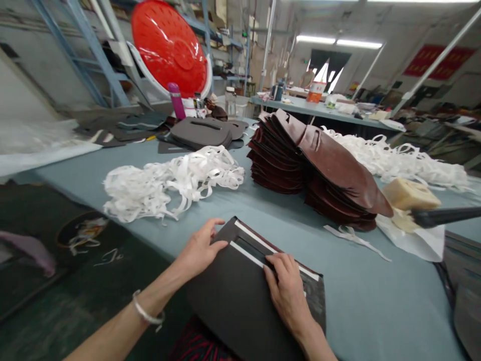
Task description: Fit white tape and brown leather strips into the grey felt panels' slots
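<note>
A dark grey-black bag panel (240, 296) lies at the table's front edge, with a long slot near its far end. White tape strips (250, 254) run along the slot and along the far edge, where a thin line of brown shows. My left hand (201, 250) is at the panel's far left corner, thumb and index finger apart, the thumb touching the edge; its other fingers are partly hidden. On the right, my right hand (287, 291) rests over the panel, with bent fingers and thumb closed at the slot's near strip. Its fingertips cover the strip's right end.
Behind the panel sit a heap of white tape strips (150, 190) and a stack of brown leather pieces (285, 160). To the right are a yellowish block (411, 194) and a dark handle (447, 215). Grey panels (201, 133) and a purple bottle (176, 100) stand farther back.
</note>
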